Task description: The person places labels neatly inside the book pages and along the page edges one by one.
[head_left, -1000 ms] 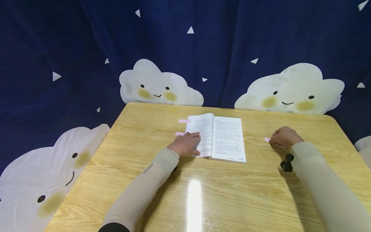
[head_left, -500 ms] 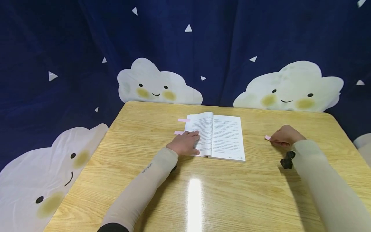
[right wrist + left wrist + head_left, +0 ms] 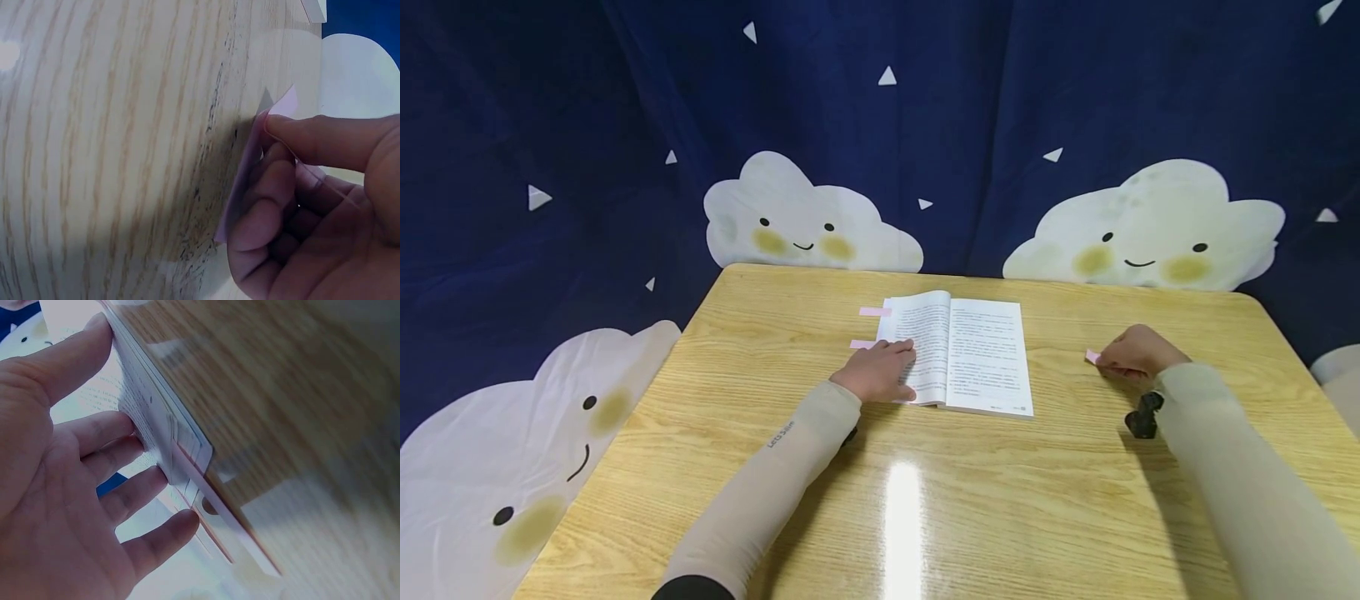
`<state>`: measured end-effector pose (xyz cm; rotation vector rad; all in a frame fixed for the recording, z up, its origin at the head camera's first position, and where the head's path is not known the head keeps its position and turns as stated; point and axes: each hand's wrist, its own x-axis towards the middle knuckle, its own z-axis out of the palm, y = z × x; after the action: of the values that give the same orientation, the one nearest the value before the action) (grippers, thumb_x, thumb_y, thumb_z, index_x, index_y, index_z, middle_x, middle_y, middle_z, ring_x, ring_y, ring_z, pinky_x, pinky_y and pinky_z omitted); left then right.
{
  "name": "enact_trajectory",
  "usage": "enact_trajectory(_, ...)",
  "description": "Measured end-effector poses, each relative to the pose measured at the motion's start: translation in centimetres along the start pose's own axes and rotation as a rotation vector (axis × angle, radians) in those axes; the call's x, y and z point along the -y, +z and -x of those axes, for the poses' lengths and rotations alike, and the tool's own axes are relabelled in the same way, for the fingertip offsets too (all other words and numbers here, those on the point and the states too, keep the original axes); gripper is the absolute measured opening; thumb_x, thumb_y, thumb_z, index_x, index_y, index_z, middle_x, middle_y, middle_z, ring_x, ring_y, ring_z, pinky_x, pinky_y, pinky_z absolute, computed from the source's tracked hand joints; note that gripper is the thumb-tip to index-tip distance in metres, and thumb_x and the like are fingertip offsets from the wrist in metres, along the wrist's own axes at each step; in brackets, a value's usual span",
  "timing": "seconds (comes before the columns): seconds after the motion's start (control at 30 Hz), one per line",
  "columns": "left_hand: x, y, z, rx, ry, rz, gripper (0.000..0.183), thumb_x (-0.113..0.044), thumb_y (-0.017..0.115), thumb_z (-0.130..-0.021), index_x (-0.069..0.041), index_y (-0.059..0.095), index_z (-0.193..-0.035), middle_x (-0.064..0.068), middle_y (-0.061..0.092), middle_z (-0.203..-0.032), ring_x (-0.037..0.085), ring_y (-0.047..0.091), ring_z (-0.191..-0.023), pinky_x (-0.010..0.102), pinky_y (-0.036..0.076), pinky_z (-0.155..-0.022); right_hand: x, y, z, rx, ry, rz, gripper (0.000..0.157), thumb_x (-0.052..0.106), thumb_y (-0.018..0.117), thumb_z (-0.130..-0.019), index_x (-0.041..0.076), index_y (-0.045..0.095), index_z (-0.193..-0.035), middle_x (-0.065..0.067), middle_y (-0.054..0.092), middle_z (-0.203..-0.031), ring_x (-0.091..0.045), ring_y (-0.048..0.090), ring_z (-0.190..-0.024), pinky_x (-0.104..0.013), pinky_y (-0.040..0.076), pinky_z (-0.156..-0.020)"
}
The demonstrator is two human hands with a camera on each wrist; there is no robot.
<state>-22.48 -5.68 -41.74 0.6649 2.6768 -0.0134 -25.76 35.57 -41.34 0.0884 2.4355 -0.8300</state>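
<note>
1. Firstly, left hand [image 3: 876, 372]: fingers spread and fairly straight, resting on the left page of an opened book, thumb near the page's near edge. We judge that it lies so to stop the curved pages from lifting or turning.
2. Book [image 3: 988, 354]: partly under the left hand, its right page showing to that hand's right. We take it to be laid flat so that both pages are within reach.
3. Upper strip [image 3: 875, 312]: pink, beyond the left hand, jutting from the book's left edge; probably left sticking out to be seen when the book is closed.
4. Lower strip [image 3: 862, 344]: also pink, just beyond the left hand's knuckles, jutting from the same edge, likely for the same reason.
5. Right hand [image 3: 1138, 350]: well to the right of the book, thumb and curled fingers pinching a pink slip [image 3: 285, 100]. The slip's tip points out past the thumb, towards the book; we suppose that the end is gripped lightly to leave the tip free. Whether it is one layer or several, we cannot tell.
6. Table [image 3: 1015, 483]: wooden, beneath both hands, bearing the book.
</note>
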Motion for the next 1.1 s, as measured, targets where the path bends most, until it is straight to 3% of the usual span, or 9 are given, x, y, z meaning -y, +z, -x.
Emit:
enact_trajectory(0.6,-0.04,-0.19,0.07,0.005,0.006,0.002,0.073,-0.049,0.062,-0.095,-0.020,0.035,-0.155,-0.004,0.024,-0.166,0.028,0.033,-0.150,0.048,0.039,-0.114,0.17,-0.10,0.28,0.011,-0.011,0.027,0.033,0.017,0.061,-0.090,0.012,0.058,-0.058,0.007,0.045,-0.048,-0.007,0.036,-0.044,-0.024,0.035,-0.046)
enact_trajectory(1.1,0.10,-0.06,0.08,0.000,0.016,0.007,0.072,-0.049,0.062,-0.095,-0.020,0.036,-0.155,-0.004,0.024,-0.166,0.029,0.034,-0.149,0.047,0.041,-0.113,0.16,-0.09,0.21,0.019,-0.015,0.043,0.029,0.016,0.059,-0.090,0.010,0.061,-0.061,0.007,0.045,-0.050,-0.008,0.037,-0.046,-0.025,0.035,-0.048)
